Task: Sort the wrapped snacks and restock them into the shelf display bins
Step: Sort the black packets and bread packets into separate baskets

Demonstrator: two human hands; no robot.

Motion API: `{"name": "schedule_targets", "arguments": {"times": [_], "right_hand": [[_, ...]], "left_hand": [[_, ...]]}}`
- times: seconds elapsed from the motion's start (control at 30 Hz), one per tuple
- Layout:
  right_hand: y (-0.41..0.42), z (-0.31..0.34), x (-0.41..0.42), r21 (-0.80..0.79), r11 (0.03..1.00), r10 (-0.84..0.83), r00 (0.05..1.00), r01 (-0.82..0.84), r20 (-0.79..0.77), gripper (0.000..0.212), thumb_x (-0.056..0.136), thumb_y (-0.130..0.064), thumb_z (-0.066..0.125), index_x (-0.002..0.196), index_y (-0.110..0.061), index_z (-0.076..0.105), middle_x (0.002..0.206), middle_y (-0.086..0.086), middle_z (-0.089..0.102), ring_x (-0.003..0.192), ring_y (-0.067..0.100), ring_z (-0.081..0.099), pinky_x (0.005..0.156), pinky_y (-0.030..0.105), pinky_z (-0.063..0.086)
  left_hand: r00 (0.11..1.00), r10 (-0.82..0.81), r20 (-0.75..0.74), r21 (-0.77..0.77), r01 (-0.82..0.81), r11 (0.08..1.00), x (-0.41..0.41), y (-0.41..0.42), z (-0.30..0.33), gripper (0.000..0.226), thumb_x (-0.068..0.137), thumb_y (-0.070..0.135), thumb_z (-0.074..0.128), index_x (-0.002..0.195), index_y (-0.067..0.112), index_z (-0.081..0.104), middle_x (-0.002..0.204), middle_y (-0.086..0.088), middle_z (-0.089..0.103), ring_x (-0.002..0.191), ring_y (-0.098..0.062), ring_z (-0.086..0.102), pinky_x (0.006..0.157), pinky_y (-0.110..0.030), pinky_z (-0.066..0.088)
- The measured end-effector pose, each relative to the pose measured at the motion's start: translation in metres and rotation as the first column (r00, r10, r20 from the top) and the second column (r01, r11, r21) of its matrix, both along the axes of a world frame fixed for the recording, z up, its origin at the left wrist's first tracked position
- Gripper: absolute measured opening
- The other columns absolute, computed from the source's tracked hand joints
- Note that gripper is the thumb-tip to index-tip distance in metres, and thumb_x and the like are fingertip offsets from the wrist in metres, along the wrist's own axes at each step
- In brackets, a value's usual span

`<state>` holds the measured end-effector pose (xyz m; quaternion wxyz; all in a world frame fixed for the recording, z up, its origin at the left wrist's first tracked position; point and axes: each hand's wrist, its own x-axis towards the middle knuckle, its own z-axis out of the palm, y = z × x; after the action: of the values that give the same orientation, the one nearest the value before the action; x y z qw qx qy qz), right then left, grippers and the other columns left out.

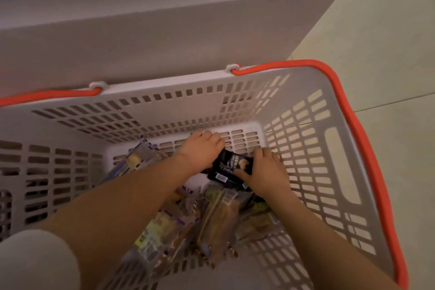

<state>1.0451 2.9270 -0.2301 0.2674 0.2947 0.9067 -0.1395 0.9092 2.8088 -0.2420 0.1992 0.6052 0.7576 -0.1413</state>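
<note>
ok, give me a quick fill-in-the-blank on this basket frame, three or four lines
1. Both hands reach into a grey plastic ____ with slotted walls.
2. The handles along its rim are ____ in colour.
3. The right hand and left hand hold a snack packet whose wrapper is ____.
4. The other wrapped snacks lie on the basket's ____.

Missing words: basket; red; black; bottom

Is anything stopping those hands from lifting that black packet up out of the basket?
Nothing visible does. Both the left hand and right hand already grip the black snack packet, which lies on top of the other wrapped snacks; the basket is open above it.
</note>
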Motion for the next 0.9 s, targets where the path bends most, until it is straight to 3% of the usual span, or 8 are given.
{"name": "schedule_targets", "arguments": {"times": [0.13, 0.37, 0.5, 0.57, 0.63, 0.7, 0.77, 0.9], "right_hand": [[-0.005, -0.002, -0.005, -0.110, 0.971, 0.208, 0.976, -0.214, -0.059, 0.081, 0.079, -0.056, 0.062, 0.140, -0.017, 0.028, 0.142, 0.005, 0.035, 0.129, 0.027, 0.035, 0.106, 0.039, 0.030], [-0.013, -0.004, -0.010, -0.057, 0.973, 0.226, 0.973, -0.224, 0.041, 0.062, 0.080, -0.043, 0.067, 0.127, -0.012, 0.041, 0.131, 0.010, 0.040, 0.123, 0.029, 0.038, 0.100, 0.040, 0.036], [-0.012, -0.001, -0.008, -0.080, 0.988, 0.131, 0.991, -0.130, 0.003, 0.052, 0.081, -0.042, 0.065, 0.118, -0.015, 0.040, 0.120, 0.007, 0.053, 0.111, 0.027, 0.051, 0.082, 0.038, 0.042], [-0.009, 0.001, -0.008, -0.092, 0.993, 0.070, 0.997, -0.073, -0.040, 0.048, 0.083, -0.042, 0.064, 0.113, -0.015, 0.039, 0.112, 0.008, 0.059, 0.101, 0.028, 0.056, 0.070, 0.036, 0.043], [-0.005, 0.004, -0.008, -0.132, 0.991, 0.004, 0.998, -0.012, -0.067, 0.048, 0.084, -0.041, 0.064, 0.114, -0.014, 0.039, 0.111, 0.009, 0.060, 0.099, 0.029, 0.058, 0.068, 0.037, 0.048], [-0.002, 0.010, -0.009, -0.172, 0.984, -0.069, 0.992, 0.051, -0.102, 0.045, 0.086, -0.040, 0.061, 0.114, -0.013, 0.040, 0.110, 0.010, 0.061, 0.094, 0.030, 0.060, 0.068, 0.038, 0.051], [0.000, 0.018, -0.009, -0.225, 0.965, -0.181, 0.967, 0.139, -0.180, 0.042, 0.087, -0.040, 0.060, 0.114, -0.012, 0.043, 0.107, 0.009, 0.062, 0.089, 0.028, 0.061, 0.066, 0.038, 0.051], [-0.003, 0.049, -0.008, -0.398, 0.879, -0.408, 0.845, 0.262, -0.347, 0.033, 0.085, -0.037, 0.064, 0.106, -0.021, 0.044, 0.091, -0.006, 0.059, 0.070, 0.004, 0.053, 0.053, 0.018, 0.040]], "left_hand": [[0.965, 0.239, 0.109, -0.052, -0.235, 0.971, -0.004, -0.009, -0.001, 0.068, 0.085, 0.042, 0.059, 0.136, 0.010, 0.029, 0.133, -0.012, 0.034, 0.116, -0.029, 0.045, 0.089, -0.039, 0.042], [0.966, 0.244, 0.084, -0.033, -0.242, 0.970, -0.016, -0.019, -0.004, 0.079, 0.078, 0.065, 0.052, 0.133, 0.009, 0.037, 0.132, -0.009, 0.037, 0.124, -0.027, 0.032, 0.101, -0.036, 0.030], [0.911, 0.285, 0.298, -0.071, -0.277, 0.958, -0.020, -0.031, -0.003, 0.069, 0.081, 0.059, 0.055, 0.128, 0.012, 0.040, 0.126, -0.008, 0.042, 0.114, -0.025, 0.042, 0.089, -0.034, 0.037], [0.882, 0.322, 0.344, -0.124, -0.297, 0.947, -0.022, -0.034, -0.003, 0.063, 0.080, 0.051, 0.062, 0.125, 0.012, 0.039, 0.122, -0.009, 0.048, 0.107, -0.025, 0.048, 0.081, -0.033, 0.040], [0.832, 0.416, 0.367, -0.213, -0.360, 0.908, -0.025, -0.036, -0.002, 0.066, 0.077, 0.046, 0.069, 0.124, 0.011, 0.041, 0.118, -0.009, 0.050, 0.102, -0.025, 0.051, 0.080, -0.034, 0.043], [0.784, 0.481, 0.394, -0.300, -0.385, 0.873, -0.026, -0.036, -0.001, 0.054, 0.073, 0.044, 0.074, 0.110, 0.012, 0.050, 0.110, -0.009, 0.056, 0.090, -0.022, 0.054, 0.073, -0.033, 0.046], [0.796, 0.458, 0.396, -0.331, -0.342, 0.879, -0.024, -0.036, 0.002, 0.043, 0.074, 0.045, 0.073, 0.095, 0.015, 0.051, 0.102, -0.009, 0.057, 0.083, -0.020, 0.052, 0.070, -0.033, 0.046], [0.757, 0.460, 0.464, -0.129, -0.456, 0.881, -0.015, -0.047, 0.024, 0.042, 0.079, 0.044, 0.068, 0.105, 0.015, 0.052, 0.105, -0.007, 0.060, 0.087, -0.020, 0.055, 0.069, -0.032, 0.046]]}}
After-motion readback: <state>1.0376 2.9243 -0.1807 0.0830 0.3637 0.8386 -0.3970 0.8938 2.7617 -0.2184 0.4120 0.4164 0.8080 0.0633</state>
